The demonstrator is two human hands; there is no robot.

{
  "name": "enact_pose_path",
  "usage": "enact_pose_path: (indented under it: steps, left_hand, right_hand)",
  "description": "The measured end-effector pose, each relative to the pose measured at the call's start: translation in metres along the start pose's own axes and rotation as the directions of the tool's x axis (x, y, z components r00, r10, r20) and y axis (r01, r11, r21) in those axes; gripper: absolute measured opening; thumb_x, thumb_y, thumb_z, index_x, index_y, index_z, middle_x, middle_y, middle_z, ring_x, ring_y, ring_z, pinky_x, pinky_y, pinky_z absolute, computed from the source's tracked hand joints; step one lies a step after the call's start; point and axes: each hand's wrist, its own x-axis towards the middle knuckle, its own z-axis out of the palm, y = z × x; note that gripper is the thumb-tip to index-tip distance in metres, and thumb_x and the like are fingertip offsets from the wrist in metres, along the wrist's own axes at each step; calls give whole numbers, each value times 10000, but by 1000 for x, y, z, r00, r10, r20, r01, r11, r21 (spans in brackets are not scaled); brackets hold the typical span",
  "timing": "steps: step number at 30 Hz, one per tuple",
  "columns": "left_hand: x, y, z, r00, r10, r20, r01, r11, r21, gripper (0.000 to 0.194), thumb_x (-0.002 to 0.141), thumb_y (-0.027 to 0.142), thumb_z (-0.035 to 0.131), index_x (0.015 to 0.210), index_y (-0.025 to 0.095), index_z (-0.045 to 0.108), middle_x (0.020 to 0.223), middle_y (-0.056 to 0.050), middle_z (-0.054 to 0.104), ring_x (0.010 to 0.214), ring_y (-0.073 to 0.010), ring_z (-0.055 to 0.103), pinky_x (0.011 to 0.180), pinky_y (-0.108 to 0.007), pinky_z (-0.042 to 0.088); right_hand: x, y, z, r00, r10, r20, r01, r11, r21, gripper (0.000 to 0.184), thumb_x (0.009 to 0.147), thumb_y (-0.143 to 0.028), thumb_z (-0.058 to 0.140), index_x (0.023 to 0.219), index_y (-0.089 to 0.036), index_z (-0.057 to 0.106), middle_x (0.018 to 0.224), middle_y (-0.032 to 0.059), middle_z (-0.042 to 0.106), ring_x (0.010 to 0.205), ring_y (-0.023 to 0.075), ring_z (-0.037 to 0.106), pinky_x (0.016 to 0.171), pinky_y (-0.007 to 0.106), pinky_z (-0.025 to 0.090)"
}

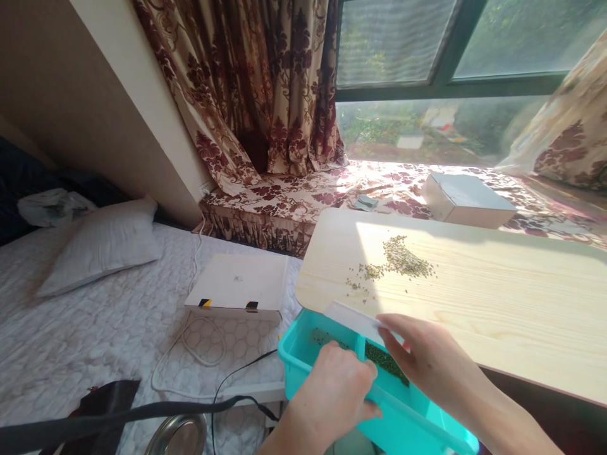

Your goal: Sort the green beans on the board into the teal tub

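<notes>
My right hand [429,351] pinches a white card [355,320], its lower edge over the table's near edge and the teal bin. Wrapped over the near wall of the teal bin [403,420] is my left hand [336,385], fingers inside and thumb outside. A divider splits the bin. Its left compartment holds a few scattered grains [322,338]; the one beside it has a layer of small green beans [386,361]. On the light wooden table [478,284] lies a loose pile of small greenish-brown grains [405,258], with strays to its left.
A white box [239,284] rests on the quilted bed [142,316] to the left, beside white cables. Another box [467,199] stands on the window ledge behind the table. A black strap [142,412] and a round metal lid [177,436] are at lower left.
</notes>
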Motion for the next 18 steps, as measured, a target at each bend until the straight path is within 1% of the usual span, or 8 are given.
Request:
enact_pose_path:
  steps: [2,4,10,12,13,15,16,18]
  left_hand:
    - [-3,0,-1,1000,-23,-6,23,1000,1,302,836,479,741,891,186,694,800,-72,685,803,-269,632,775,-364,490]
    - [-6,0,-3,999,-48,-7,48,999,-3,297,833,479,739,885,190,691,813,-66,686,823,-263,624,788,-356,488]
    - [-9,2,-5,990,-141,-2,141,990,-6,251,775,427,755,822,204,650,795,-39,668,882,-263,611,780,-325,472]
    - [-5,5,-5,983,-182,4,182,983,-4,206,768,380,736,819,207,636,825,-34,672,897,-256,616,795,-325,462]
    - [-2,7,-5,978,-206,38,206,978,8,196,748,362,735,797,207,625,823,-32,672,882,-254,621,773,-319,459]
    - [3,10,-4,963,-261,66,258,965,46,152,729,307,701,740,205,589,828,-31,677,870,-251,630,758,-313,446]
    - [6,10,-2,956,-276,95,271,961,60,136,718,280,680,710,205,567,827,-25,682,854,-244,636,746,-306,438]
    - [10,8,4,944,-310,117,304,951,61,133,706,265,642,679,207,525,818,-10,678,823,-224,636,713,-287,417]
  right_hand:
    - [-1,-5,-1,999,-33,15,32,999,10,283,931,-283,384,832,-259,648,711,18,711,532,154,602,495,273,409]
    - [-4,-7,-4,999,-52,-2,52,999,3,273,933,-265,390,834,-255,644,696,14,690,548,153,597,496,271,395]
    - [-18,-2,-15,994,-93,-61,95,995,35,281,951,-226,385,854,-243,648,711,15,671,598,146,600,528,261,385]
    - [-24,3,-16,993,-94,-75,99,993,70,289,956,-219,384,878,-231,661,704,17,666,602,144,595,536,263,384]
    - [-27,6,-17,992,-90,-93,99,990,97,291,957,-213,384,876,-230,663,707,18,667,617,144,596,548,263,388]
    - [-34,15,-21,991,-74,-116,92,983,158,279,958,-212,398,838,-232,649,704,8,656,632,136,580,572,257,388]
    - [-37,20,-23,991,-70,-111,90,977,191,261,956,-215,414,816,-231,633,710,3,650,644,130,570,581,251,384]
    - [-43,31,-28,994,-60,-93,83,961,265,238,952,-232,440,758,-226,579,714,-9,632,674,121,546,601,240,374]
